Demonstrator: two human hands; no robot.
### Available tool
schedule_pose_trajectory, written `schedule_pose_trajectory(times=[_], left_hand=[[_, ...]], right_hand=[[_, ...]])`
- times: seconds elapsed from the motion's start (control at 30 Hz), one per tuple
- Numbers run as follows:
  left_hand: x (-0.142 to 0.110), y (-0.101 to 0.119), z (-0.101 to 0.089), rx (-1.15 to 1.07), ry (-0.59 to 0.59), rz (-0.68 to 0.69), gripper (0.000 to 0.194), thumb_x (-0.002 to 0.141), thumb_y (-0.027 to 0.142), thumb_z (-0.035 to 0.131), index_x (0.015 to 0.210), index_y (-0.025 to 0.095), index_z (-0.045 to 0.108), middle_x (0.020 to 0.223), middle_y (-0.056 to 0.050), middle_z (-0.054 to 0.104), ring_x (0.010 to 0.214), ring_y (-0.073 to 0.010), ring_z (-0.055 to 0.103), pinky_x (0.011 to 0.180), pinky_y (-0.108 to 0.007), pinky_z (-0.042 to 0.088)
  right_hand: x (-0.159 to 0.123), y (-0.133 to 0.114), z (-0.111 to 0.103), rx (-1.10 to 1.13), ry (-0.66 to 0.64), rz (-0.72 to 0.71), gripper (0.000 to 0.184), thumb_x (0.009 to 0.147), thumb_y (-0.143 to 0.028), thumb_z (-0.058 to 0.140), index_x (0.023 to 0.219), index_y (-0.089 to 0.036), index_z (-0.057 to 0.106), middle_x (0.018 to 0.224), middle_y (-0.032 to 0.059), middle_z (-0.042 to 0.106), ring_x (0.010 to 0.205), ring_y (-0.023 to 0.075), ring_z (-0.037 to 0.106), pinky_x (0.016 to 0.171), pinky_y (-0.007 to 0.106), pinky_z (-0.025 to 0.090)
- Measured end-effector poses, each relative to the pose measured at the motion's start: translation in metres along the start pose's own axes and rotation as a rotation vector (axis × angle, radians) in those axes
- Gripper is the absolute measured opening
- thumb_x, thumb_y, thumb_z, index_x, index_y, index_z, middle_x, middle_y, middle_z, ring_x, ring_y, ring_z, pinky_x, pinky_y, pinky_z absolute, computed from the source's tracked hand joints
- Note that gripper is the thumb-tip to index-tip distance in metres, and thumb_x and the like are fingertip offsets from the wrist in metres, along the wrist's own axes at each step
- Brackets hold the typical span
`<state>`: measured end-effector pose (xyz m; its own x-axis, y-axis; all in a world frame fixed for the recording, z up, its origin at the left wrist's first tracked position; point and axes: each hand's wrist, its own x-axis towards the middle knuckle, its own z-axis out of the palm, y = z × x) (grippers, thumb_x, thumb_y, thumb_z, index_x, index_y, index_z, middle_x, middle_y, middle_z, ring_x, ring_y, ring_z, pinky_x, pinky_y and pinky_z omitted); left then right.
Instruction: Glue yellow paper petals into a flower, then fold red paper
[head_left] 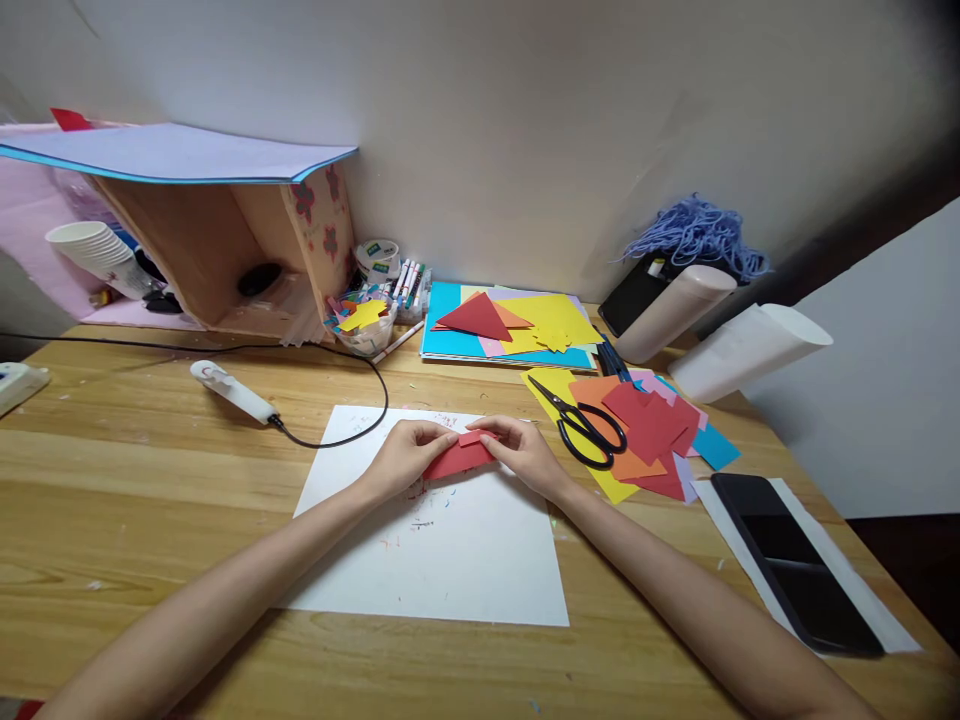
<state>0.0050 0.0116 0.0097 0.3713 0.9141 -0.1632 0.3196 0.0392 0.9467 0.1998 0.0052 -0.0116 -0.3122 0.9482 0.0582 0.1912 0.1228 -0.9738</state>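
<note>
A piece of red paper point(459, 460) with a folded strip along its upper edge is held between both hands above a white sheet point(480, 560). My left hand point(409, 455) pinches its left end, thumb on top near the fold. At the other end, my right hand point(521, 452) grips the paper with its thumb pressed on the fold. The fingers behind the paper are partly hidden. Small coloured marks and scraps dot the white sheet. Black-handled scissors point(591, 432) lie to the right of my right hand, on coloured paper pieces point(652, 435).
A phone point(795, 565) lies at the right. A white device point(234, 392) with a black cable point(386, 400) sits left. Behind are stacked coloured sheets point(442, 340), a tub of scraps point(367, 335), markers point(409, 282), an open box point(322, 235), and two paper rolls point(675, 312), point(750, 350).
</note>
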Motion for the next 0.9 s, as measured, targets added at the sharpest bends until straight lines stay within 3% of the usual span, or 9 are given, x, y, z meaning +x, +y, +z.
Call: schedule_pose_trajectory(times=[0.33,0.9], left_hand=[[-0.001,-0.002,0.001,-0.120,-0.092,0.021,0.029,0.072,0.038,0.060,0.089,0.017,0.071,0.091,-0.007,0.070,0.081,-0.0189,0.063,0.070,-0.027,0.047],[-0.004,0.003,0.007,-0.039,-0.010,-0.009,0.027,0.072,0.038,0.057,0.076,0.013,0.070,0.073,-0.006,0.069,0.064,-0.0150,0.059,0.052,-0.021,0.041]], right_hand=[[-0.003,-0.002,0.002,-0.096,0.023,-0.058,0.014,0.080,-0.027,0.053,0.085,-0.018,0.063,0.084,0.0042,0.065,0.079,0.0157,0.059,0.072,0.029,0.046],[-0.005,-0.009,0.004,-0.173,0.030,-0.072,0.020,0.084,-0.033,0.048,0.076,-0.018,0.059,0.072,0.0015,0.060,0.066,0.0129,0.053,0.061,0.025,0.041]])
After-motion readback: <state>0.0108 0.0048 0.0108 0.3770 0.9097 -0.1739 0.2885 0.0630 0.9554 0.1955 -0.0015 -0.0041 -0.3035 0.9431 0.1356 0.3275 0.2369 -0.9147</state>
